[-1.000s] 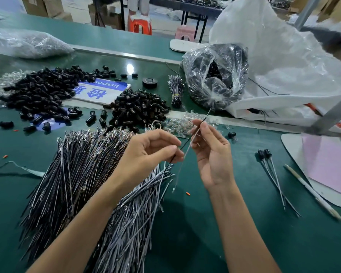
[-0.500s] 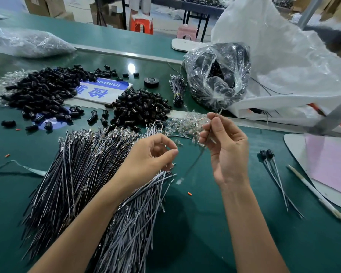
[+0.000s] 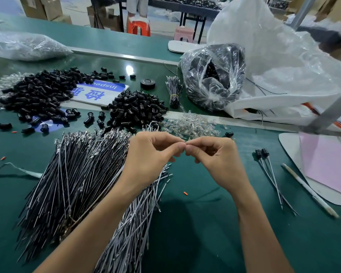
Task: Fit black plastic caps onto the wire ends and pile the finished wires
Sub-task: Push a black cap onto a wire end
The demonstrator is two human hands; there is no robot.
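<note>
My left hand (image 3: 152, 152) and my right hand (image 3: 215, 158) meet fingertip to fingertip above the green table, both pinching one thin wire that the fingers hide almost entirely. A big heap of loose black and grey wires (image 3: 77, 184) lies under my left forearm. Behind the hands sits a small mound of black plastic caps (image 3: 136, 109), with a larger mound (image 3: 37, 93) at the far left. Two capped wires (image 3: 268, 168) lie to the right of my right hand.
A pile of small clear parts (image 3: 189, 125) lies just beyond the hands. A clear bag of black parts (image 3: 213, 75) and a large white bag (image 3: 283, 56) stand at the back right. A pen (image 3: 307, 190) and pink paper (image 3: 327, 164) lie at the right edge.
My right hand held the wire upright and lifted it; now both hands have come together with fingertips touching, and the wire is out of sight between them.
</note>
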